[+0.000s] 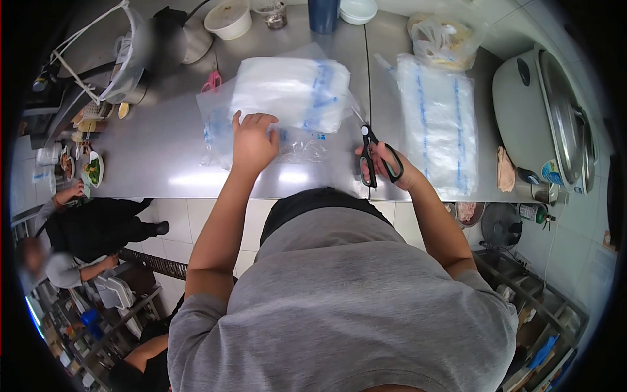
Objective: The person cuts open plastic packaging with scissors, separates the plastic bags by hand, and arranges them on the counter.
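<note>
On the steel counter lies a white plastic-wrapped bundle with blue print point(281, 85), with loose clear film around its left and lower edges. My left hand point(256, 142) rests on the film at the bundle's lower left edge, its fingers spread and nothing visible in them. Black-handled scissors point(373, 153) are in my right hand point(401, 171), their blades parted slightly and pointing up toward the bundle's right edge. A second wrapped bundle point(437, 124) lies to the right of the scissors. Pink-handled scissors point(213, 81) lie left of the first bundle.
A large lidded pot point(532, 117) stands at the right. Tubs point(228, 19), a blue container point(324, 16) and a bagged item point(447, 42) line the back. A folded cloth point(505, 170) lies near the front right. Other people point(91, 228) are at the lower left.
</note>
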Motion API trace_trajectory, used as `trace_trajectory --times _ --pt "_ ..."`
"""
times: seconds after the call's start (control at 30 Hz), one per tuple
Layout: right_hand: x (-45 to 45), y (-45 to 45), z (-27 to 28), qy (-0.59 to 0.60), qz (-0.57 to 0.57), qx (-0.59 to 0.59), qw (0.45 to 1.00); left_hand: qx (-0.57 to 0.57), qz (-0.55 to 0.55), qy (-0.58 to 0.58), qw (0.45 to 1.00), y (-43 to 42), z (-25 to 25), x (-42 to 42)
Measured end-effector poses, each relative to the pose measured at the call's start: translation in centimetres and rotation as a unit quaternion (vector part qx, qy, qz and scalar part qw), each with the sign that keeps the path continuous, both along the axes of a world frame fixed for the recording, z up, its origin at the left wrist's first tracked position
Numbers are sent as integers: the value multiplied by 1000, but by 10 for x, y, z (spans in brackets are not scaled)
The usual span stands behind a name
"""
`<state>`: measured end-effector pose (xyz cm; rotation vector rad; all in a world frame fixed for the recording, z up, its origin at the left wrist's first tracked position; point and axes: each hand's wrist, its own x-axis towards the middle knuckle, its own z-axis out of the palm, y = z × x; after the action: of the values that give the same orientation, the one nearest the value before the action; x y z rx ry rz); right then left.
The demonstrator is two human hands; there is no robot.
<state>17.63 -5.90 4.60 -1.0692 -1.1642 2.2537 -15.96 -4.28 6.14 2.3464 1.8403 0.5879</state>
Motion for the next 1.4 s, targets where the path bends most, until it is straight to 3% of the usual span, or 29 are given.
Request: trace_trajectory --times 0.27,0.37,0.87,1.07,1.4 --pt "-3 13 -21 -43 -28 17 999 50 -97 -83 991 36 -40 113" --pt "-5 17 -22 -51 -30 20 998 15 -68 -23 997 53 -53 130" --pt "-2 24 -30 -49 -42 5 998 36 -122 155 980 69 -47 135" --pt "-6 23 -29 -39 -77 -23 996 127 -155 139 970 65 -44 134" --pt "-20 7 -44 9 -118 -17 993 110 -190 146 965 56 -41 134"
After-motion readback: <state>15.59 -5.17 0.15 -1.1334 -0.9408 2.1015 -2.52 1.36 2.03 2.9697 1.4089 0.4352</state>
